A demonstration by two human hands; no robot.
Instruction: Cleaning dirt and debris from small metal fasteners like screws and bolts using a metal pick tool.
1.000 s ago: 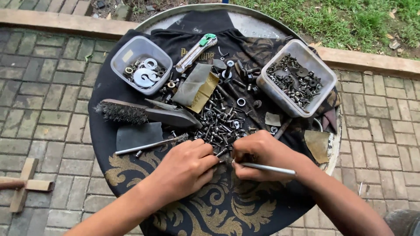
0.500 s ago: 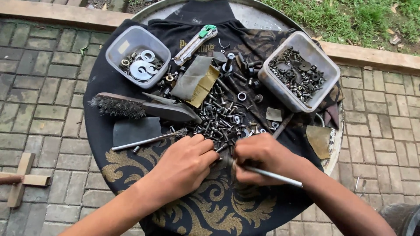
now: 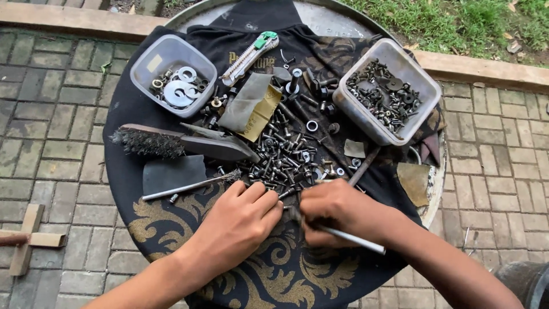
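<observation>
Left hand (image 3: 243, 214) pinching at screw pile (image 3: 286, 157), right hand (image 3: 334, 212) gripping metal rod (image 3: 349, 239) — both touching.

A round table (image 3: 440, 171) is standing outside, and a black cloth with gold swirls (image 3: 171, 223) is covering most of its top. Grey paving bricks (image 3: 51, 143) are lying all around it on the ground, with green moss growing in the cracks. A low stone curb (image 3: 486, 68) is running along the far edge. Green grass (image 3: 457, 23) is growing behind it. Soft daylight is falling evenly on everything.
</observation>
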